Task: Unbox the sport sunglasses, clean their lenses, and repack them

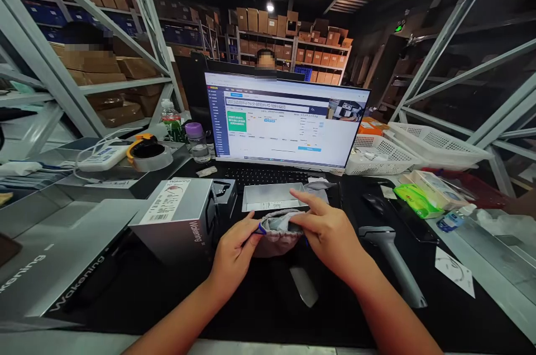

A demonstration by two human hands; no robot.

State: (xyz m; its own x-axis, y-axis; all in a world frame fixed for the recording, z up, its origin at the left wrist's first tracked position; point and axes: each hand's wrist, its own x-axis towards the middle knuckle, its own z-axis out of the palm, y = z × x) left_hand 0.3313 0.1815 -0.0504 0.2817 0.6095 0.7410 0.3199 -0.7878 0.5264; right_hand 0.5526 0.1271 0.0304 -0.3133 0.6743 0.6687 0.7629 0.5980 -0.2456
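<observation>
A grey drawstring pouch (278, 243) sits in front of me with its gathered mouth facing up, and grey-white material shows inside. My left hand (237, 246) pinches the left side of its rim, by a bit of blue cord. At the right side of the rim is my right hand (329, 232), fingers bent into the opening and index finger stretched forward. What the bent fingertips touch inside is hidden. Just below the pouch, a smooth grey flat object (305, 286) lies on the black mat. Beyond the pouch stands a shallow open grey box (274, 196) with a label.
Left are a Wakening box (176, 207) and larger grey cartons (62, 254). A monitor (285, 126) and keyboard (268, 176) stand behind. Right lie a barcode scanner (393, 265), mouse (374, 204), phone (414, 221), card (455, 271) and white baskets (379, 155). People are beyond.
</observation>
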